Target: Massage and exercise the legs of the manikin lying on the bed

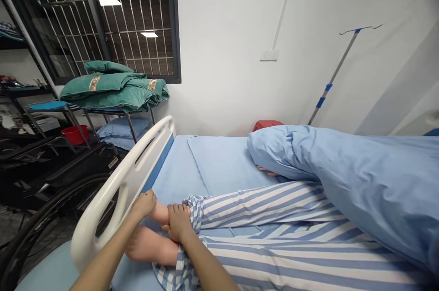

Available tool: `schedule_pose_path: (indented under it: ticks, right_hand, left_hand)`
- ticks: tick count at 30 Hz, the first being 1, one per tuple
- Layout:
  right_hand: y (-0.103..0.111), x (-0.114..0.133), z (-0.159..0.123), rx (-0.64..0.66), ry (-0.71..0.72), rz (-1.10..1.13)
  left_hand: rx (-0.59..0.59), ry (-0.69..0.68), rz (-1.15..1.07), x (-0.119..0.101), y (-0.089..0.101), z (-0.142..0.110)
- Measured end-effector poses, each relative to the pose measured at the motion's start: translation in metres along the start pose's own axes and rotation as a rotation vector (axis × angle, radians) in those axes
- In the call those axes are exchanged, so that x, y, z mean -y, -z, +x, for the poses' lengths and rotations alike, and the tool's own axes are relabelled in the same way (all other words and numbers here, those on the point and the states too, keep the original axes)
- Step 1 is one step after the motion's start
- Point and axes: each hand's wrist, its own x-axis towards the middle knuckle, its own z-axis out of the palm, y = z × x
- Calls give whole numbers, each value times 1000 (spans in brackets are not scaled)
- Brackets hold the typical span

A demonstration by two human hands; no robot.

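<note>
The left hand [146, 202] curls around the toe end of the farther bare foot [159, 213]; the right hand [179, 222] clasps it beside the trouser cuff [196, 212]. The striped trouser leg [254, 204] extends rightward along the bed [219, 158].

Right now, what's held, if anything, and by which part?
Bare far foot beyond blue-white striped trousers: left hand at toe end, right hand around ankle.

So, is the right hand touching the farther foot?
Touching. The head view shows the right hand laid across the farther foot beside the trouser cuff, no gap visible.
</note>
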Motion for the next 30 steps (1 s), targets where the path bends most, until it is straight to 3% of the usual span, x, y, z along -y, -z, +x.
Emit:
schedule_pose_path:
  ticks: [7,13,21,30]
  right_hand:
    - [-4,-1,-2,-15,5,3]
    - [-2,-2,-2,-18,21,-4]
    - [-1,-2,-2,-3,23,-4]
    - [-3,-2,0,-16,23,-25]
  left_hand:
    - [-40,-25,132,-6,17,-23]
    - [-31,-35,247,-22,27,-15]
    - [30,-49,285,-38,16,1]
    - [-36,-34,158,-27,5,6]
